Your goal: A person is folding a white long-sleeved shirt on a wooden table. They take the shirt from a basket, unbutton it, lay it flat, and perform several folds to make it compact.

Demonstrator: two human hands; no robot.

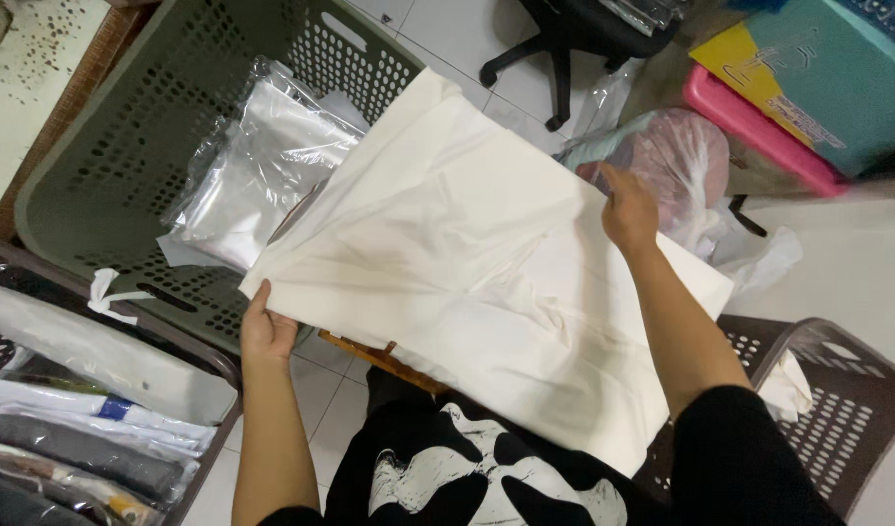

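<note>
At the near edge, the person's lap in a black garment with a white print [467, 477] is cut off by the frame. The cream cloth [486, 263], folded flat, lies over the lap and extends up and away across a wooden edge [374, 356], most of which it hides, to overlap the rim of the green basket [107, 166]. The left hand [264, 331] grips the cloth's near left corner, thumb on top, the remaining fingers hidden beneath the fabric. The right hand [628, 209] is closed on the cloth's far right edge; its fingertips curl out of sight behind that edge. At lower left, a dark bin [189, 341] holds packed garments in clear bags, partly cut off. At lower right, a brown perforated basket [837, 409] is mostly covered by the right arm. The green basket contains clear plastic bags [262, 166]. Beyond the right hand sits a translucent bag with reddish contents [686, 161], contents indistinct. Farthest, pink and teal boxes [808, 97] and an office chair base [555, 54] are cropped by the top edge.
</note>
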